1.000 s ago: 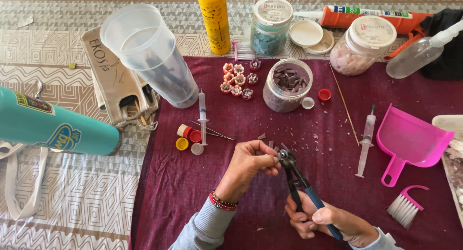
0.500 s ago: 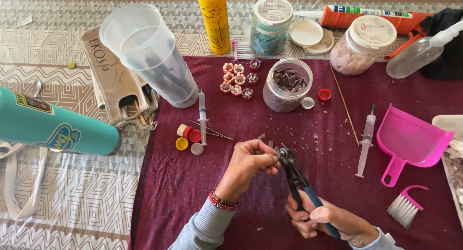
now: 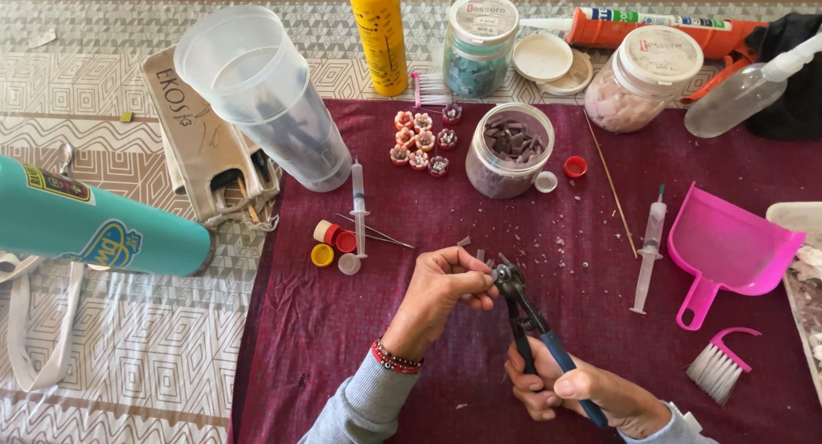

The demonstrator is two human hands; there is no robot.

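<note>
1. Head view is showing the left hand (image 3: 441, 292) pinching a small tile piece (image 3: 486, 277) between thumb and fingertips, feeding it into the head of the nippers (image 3: 512, 283) above the maroon cloth (image 3: 342, 341).
2. Right hand (image 3: 575, 391) is gripping the blue nipper handles, fingers closed around them.
3. Risk: fingertips are sitting just beside the cutting head; a squeeze could be nicking them or flinging chips toward the open jar (image 3: 510, 149).
4. Against the earlier frames, both hands are holding the same posture; nothing on the cloth is shifting.
</note>
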